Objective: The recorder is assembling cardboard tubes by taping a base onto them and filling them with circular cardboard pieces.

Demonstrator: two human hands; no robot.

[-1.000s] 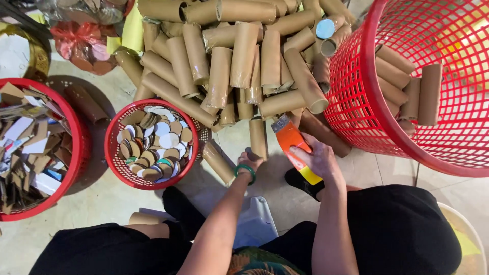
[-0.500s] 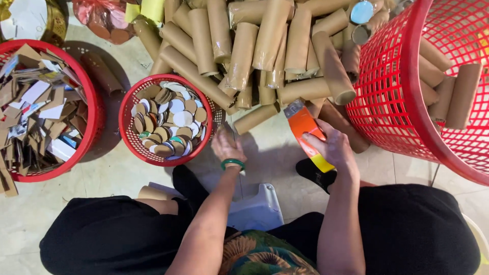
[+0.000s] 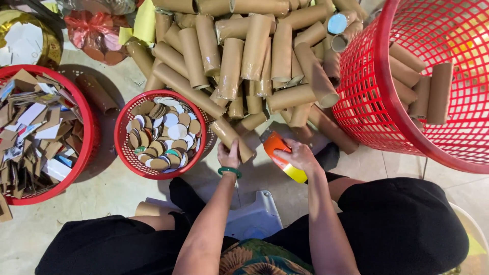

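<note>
The person sits low over a pale concrete floor (image 3: 102, 203), knees apart. The left hand (image 3: 227, 154) is wrapped around the near end of a brown cardboard tube (image 3: 232, 138) that lies at the front edge of a big heap of brown cardboard tubes (image 3: 244, 56), at about twelve o'clock from the person; a green bangle (image 3: 229, 171) circles that wrist. The right hand (image 3: 300, 155) is closed on an orange and yellow box cutter (image 3: 280, 153), whose orange end points toward eleven o'clock, just beside the gripped tube but not clearly touching it.

At ten o'clock from the left hand stands a small round red mesh basket (image 3: 122, 147), filled with flat round cardboard and white discs (image 3: 163, 133). Farther out at nine o'clock is a larger red tub (image 3: 87, 153) packed with torn cardboard scraps (image 3: 35, 132). At two o'clock a tall red mesh laundry basket (image 3: 377, 102) leans over the heap, with more tubes inside it. A pale plastic stool (image 3: 257, 216) shows between the person's legs, and one loose short tube (image 3: 150, 209) lies by the left knee.
</note>
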